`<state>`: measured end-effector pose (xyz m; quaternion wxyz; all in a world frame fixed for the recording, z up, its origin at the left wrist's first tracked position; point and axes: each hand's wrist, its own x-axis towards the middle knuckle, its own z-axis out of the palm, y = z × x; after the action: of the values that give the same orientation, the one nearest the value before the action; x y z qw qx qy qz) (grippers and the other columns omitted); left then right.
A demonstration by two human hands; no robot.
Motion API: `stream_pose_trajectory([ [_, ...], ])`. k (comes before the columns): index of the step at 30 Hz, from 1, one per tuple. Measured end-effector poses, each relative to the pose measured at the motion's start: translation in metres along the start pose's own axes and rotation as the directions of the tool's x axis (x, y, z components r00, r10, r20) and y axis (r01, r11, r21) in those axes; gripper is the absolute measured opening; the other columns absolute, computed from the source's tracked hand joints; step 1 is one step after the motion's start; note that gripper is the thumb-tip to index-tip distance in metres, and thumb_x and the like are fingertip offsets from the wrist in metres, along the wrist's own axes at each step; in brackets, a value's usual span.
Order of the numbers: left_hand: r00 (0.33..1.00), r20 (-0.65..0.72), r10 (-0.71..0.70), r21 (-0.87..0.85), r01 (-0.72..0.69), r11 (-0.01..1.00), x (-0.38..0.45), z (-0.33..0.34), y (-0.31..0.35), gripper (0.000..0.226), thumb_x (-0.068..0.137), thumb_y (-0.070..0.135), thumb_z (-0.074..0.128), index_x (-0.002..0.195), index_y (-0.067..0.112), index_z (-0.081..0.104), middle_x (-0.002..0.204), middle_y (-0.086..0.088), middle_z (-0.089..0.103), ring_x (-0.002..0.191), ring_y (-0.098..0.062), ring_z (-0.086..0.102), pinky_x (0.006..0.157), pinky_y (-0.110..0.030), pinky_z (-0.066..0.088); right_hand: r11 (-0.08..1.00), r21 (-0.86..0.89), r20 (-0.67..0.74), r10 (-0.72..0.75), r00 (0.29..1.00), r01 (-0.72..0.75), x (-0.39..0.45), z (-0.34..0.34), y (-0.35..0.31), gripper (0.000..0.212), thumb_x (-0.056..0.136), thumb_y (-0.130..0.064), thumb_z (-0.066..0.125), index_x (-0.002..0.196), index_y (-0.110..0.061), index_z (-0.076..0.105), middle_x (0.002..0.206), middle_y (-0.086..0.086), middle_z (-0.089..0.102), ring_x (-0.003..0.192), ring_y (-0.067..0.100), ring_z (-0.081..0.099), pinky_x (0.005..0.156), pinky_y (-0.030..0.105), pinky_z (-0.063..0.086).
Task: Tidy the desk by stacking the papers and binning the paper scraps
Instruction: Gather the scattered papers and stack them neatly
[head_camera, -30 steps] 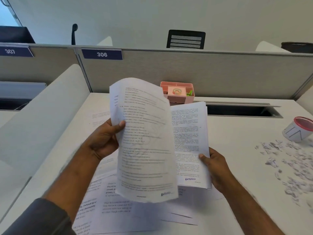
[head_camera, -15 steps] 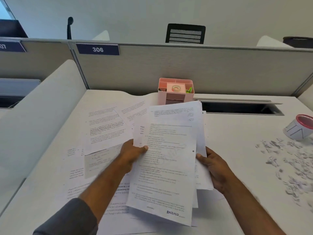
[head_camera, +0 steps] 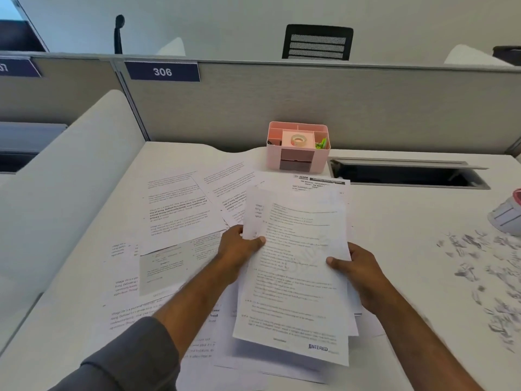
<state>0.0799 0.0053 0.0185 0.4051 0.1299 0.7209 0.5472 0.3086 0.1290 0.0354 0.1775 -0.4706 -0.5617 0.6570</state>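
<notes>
The sheet that the left hand point(head_camera: 239, 246) held up and curled a second ago now lies flat on top of the stack point(head_camera: 296, 277), and the stack has come down closer to the tabletop point(head_camera: 408, 221), squarer than half a second ago though its edges are still fanned. Both hands pinch the stack, thumbs on top: the left hand at its left edge, the right hand point(head_camera: 358, 272) at its right edge, fingers hidden underneath.

The stack's long axis runs away from the person, its near end tilted slightly to the right, so it sits squarely between the hands.

The loose papers point(head_camera: 180, 210) still to be gathered lie spread to the left of the left hand and beyond it, some running under the left forearm; that hand is plainly the nearer one to them. The next sheet probably falls to the left hand, while the right hand keeps its grip on the stack.

The scraps point(head_camera: 479, 266) lie scattered well to the right of the right hand, untouched, with a small tipped cup point(head_camera: 507, 215) beyond them at the frame's edge.
</notes>
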Motion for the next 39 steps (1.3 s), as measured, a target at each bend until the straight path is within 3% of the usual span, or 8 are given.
stream_pose_trajectory([
  [2,0.999,-0.032,-0.021,0.039,0.023,0.999,0.008,0.000,0.002,0.023,0.087,0.025,0.078,0.104,0.019,0.064,0.101,0.004,0.072,0.085,-0.012,0.070,0.054,-0.022,0.056,1.000,0.004,-0.024,0.004,1.000,-0.004,0.006,-0.003,0.002,0.027,0.085,-0.005,0.069,0.111,-0.015,0.068,0.104,0.005,0.075,0.091,0.030,0.072,0.085,0.051,0.057],
  [7,0.946,-0.279,0.165,0.405,-0.040,0.913,0.036,-0.012,-0.001,0.026,0.087,0.033,0.076,0.106,0.019,0.063,0.110,0.000,0.068,0.094,-0.018,0.065,0.083,-0.035,0.056,0.999,-0.036,-0.095,-0.001,0.995,-0.003,0.022,-0.016,0.008,0.025,0.086,0.000,0.067,0.109,-0.011,0.068,0.105,0.007,0.073,0.091,0.030,0.071,0.083,0.046,0.058],
  [11,0.916,-0.199,0.349,0.746,-0.090,0.660,0.061,-0.024,-0.002,0.040,0.084,0.037,0.077,0.119,0.022,0.064,0.130,-0.004,0.062,0.120,-0.026,0.055,0.101,-0.044,0.047,0.983,-0.184,-0.156,-0.021,0.987,-0.008,0.031,-0.020,0.014,0.026,0.086,0.005,0.062,0.105,-0.012,0.065,0.105,0.008,0.069,0.089,0.026,0.067,0.080,0.037,0.055],
  [19,0.972,0.131,0.195,0.951,-0.179,0.253,0.091,-0.024,-0.001,0.104,0.074,0.079,0.063,0.156,0.023,0.029,0.167,-0.002,0.017,0.153,-0.025,0.016,0.118,-0.054,0.020,0.991,-0.134,-0.170,-0.009,0.985,-0.014,0.044,-0.027,0.021,0.030,0.084,0.005,0.063,0.105,-0.017,0.067,0.106,0.005,0.072,0.091,0.026,0.070,0.085,0.044,0.057],
  [22,0.970,0.150,0.191,0.954,-0.193,0.231,0.092,-0.023,-0.007,0.101,0.075,0.076,0.065,0.155,0.023,0.031,0.166,-0.004,0.019,0.152,-0.026,0.020,0.119,-0.050,0.022,0.999,0.008,-0.109,0.043,0.993,-0.043,0.044,-0.033,0.020,0.027,0.085,0.002,0.065,0.098,-0.021,0.070,0.097,0.000,0.076,0.083,0.025,0.074,0.072,0.038,0.060],
  [25,0.954,0.165,0.251,0.958,-0.216,0.189,0.092,-0.021,-0.001,0.075,0.082,0.063,0.067,0.143,0.023,0.049,0.149,-0.004,0.048,0.135,-0.026,0.047,0.109,-0.044,0.035,0.992,0.112,-0.048,0.071,0.996,-0.065,0.041,-0.038,0.021,0.027,0.086,-0.002,0.067,0.105,-0.021,0.068,0.096,0.000,0.077,0.082,0.026,0.075,0.063,0.035,0.060],
  [30,0.890,0.183,0.417,0.926,-0.298,0.232,0.082,-0.022,0.007,0.014,0.090,0.023,0.061,0.102,0.022,0.068,0.095,0.006,0.070,0.092,-0.024,0.066,0.082,-0.035,0.039,0.981,0.190,-0.059,0.055,0.997,-0.043,0.039,-0.042,0.021,0.029,0.088,-0.002,0.065,0.114,-0.015,0.066,0.105,0.007,0.075,0.089,0.031,0.073,0.069,0.038,0.059],
  [39,0.757,-0.294,0.583,0.710,-0.235,0.663,0.062,-0.064,0.005,0.012,0.094,0.007,0.057,0.090,0.010,0.067,0.077,0.002,0.062,0.070,-0.023,0.055,0.057,-0.028,0.035,0.956,0.290,-0.200,0.014,0.980,0.046,0.030,-0.045,0.008,0.030,0.089,-0.001,0.063,0.117,-0.012,0.065,0.109,0.005,0.074,0.092,0.027,0.072,0.068,0.034,0.059],
])
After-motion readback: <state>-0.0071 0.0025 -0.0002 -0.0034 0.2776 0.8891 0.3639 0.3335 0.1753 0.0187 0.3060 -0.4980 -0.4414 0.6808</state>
